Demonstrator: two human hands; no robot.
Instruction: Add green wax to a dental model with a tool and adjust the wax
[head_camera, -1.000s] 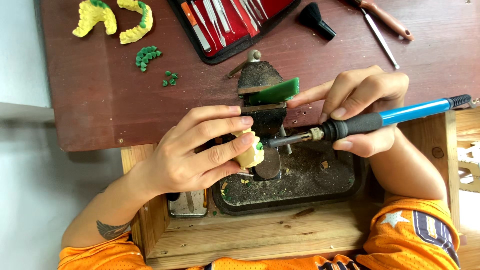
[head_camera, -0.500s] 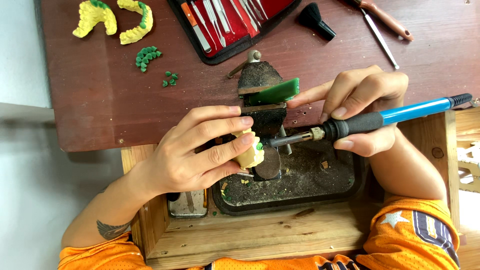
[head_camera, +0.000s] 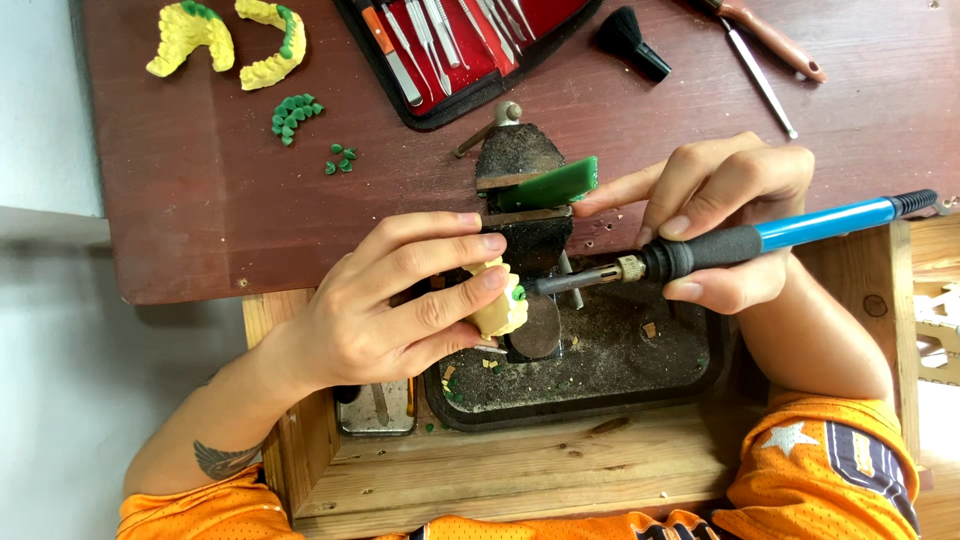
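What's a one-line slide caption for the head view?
Left hand holds a yellow dental model while right hand applies a blue-handled heated tool over a dark tray.

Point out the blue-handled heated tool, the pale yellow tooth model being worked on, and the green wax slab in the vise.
blue-handled heated tool (head_camera: 830, 222): head view, on the blue handle.
pale yellow tooth model (head_camera: 500, 312): head view, on its visible end beyond the fingertips.
green wax slab (head_camera: 552, 184): head view, on its flat face.

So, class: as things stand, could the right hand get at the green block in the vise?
Probably yes. The right hand already has its forefinger stretched out to the green block, with nothing between them. But it also grips the blue-handled tool, so it could touch the block rather than grasp it.
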